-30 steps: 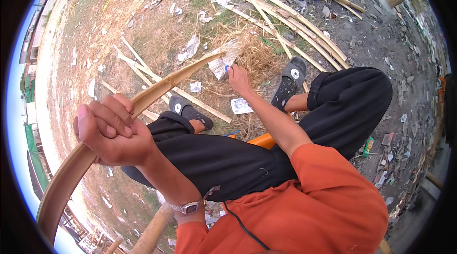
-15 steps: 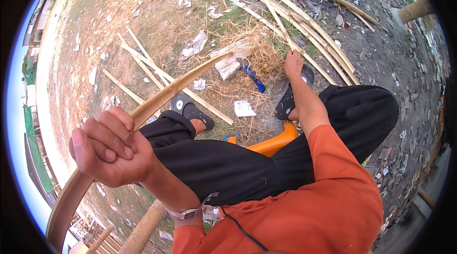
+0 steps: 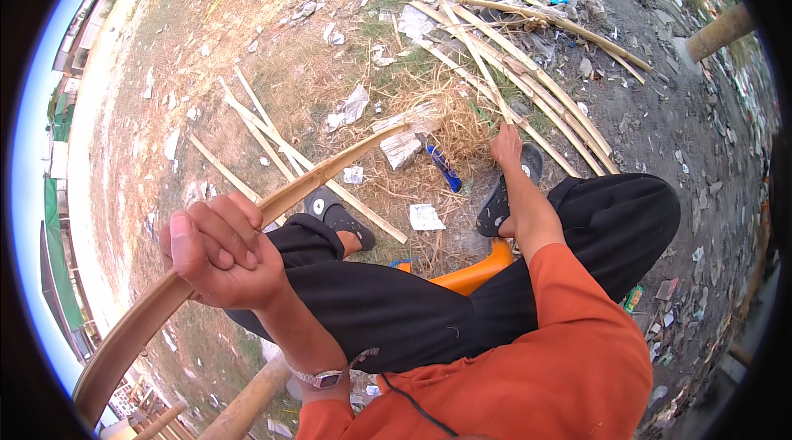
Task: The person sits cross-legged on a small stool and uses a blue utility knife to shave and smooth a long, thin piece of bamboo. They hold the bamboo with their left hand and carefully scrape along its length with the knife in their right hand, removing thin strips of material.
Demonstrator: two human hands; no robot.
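Observation:
My left hand (image 3: 227, 250) is closed round a long, split bamboo strip (image 3: 330, 168). The strip runs from the lower left up to a tip above a pale wooden block (image 3: 402, 150). Farther right, my right hand (image 3: 506, 147) reaches down beside my right foot, its fingers pinched at the near end of a thin bamboo strip (image 3: 476, 52) that slants across a pile. The fingertips are partly hidden. Between the hands lie curly bamboo shavings (image 3: 462, 122) and a slim blue object (image 3: 444, 168) whose kind I cannot make out.
More bamboo strips (image 3: 561, 94) lie at the upper right, others (image 3: 264, 131) on the left. Orange plastic (image 3: 474, 271) shows between my legs. A bamboo pole (image 3: 247, 399) stands close at lower left, another post (image 3: 722, 28) at far right. Paper scraps litter the ground.
The whole view has shifted, so the ground things sit lower in the picture. My left hand with its bamboo strip has moved slightly right; my right hand stays at the thin strip's end.

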